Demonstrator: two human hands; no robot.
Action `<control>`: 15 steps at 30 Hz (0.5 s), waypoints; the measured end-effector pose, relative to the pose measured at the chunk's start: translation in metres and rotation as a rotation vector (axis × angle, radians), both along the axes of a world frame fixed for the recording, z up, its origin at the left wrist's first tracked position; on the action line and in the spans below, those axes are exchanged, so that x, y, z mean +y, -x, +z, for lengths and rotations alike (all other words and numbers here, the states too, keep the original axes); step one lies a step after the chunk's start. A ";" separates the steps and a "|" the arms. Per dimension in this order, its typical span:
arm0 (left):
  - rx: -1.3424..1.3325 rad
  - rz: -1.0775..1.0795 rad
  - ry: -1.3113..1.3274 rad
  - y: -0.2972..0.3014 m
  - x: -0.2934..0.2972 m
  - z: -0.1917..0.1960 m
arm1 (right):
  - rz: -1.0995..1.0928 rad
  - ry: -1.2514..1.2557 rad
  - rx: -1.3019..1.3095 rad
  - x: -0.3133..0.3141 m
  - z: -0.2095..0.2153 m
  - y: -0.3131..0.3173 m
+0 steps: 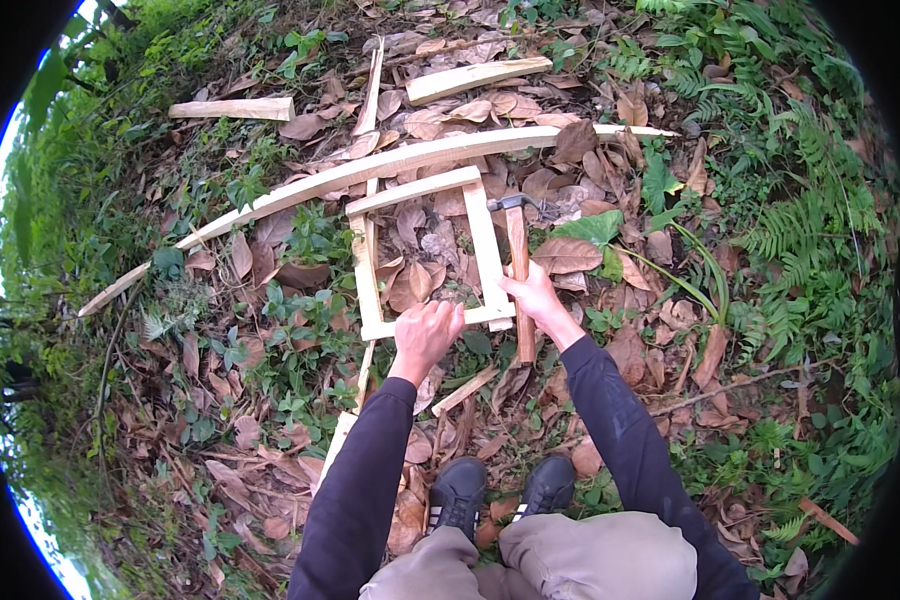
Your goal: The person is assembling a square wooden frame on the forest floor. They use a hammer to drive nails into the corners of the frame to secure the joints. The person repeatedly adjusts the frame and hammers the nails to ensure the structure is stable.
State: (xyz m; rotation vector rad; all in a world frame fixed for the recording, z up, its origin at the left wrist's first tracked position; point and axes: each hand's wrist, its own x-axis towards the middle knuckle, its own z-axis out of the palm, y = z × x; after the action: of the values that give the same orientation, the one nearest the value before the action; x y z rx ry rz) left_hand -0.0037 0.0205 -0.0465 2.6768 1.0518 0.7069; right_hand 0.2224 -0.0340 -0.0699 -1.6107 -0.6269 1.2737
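Head view: a person's left hand (428,337) clamps a pale, four-sided wooden frame (415,191) mid-scene; the right hand (536,297) grips a brown-handled metal hammer (517,243) at its right. Steadying seems underway; striking would require raising the hammer.

Dry leaves (566,256), 1 long plank (370,168) and 2 short boards (480,79) lie on the ground (610,92).

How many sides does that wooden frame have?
4: the top bar, farthest away; the left bar; the right bar, beside the hammer; and the bottom bar, partly hidden by the left hand.
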 end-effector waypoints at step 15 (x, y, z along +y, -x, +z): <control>0.402 -0.162 0.259 -0.003 0.013 0.016 | 0.044 0.051 -0.556 -0.014 0.032 -0.002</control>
State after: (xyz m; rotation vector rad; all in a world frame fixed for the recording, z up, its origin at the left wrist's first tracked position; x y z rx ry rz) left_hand -0.0003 0.0334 -0.0301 2.6863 0.9154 -0.0040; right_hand 0.2239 -0.0479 -0.0380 -2.0185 -0.9767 0.8685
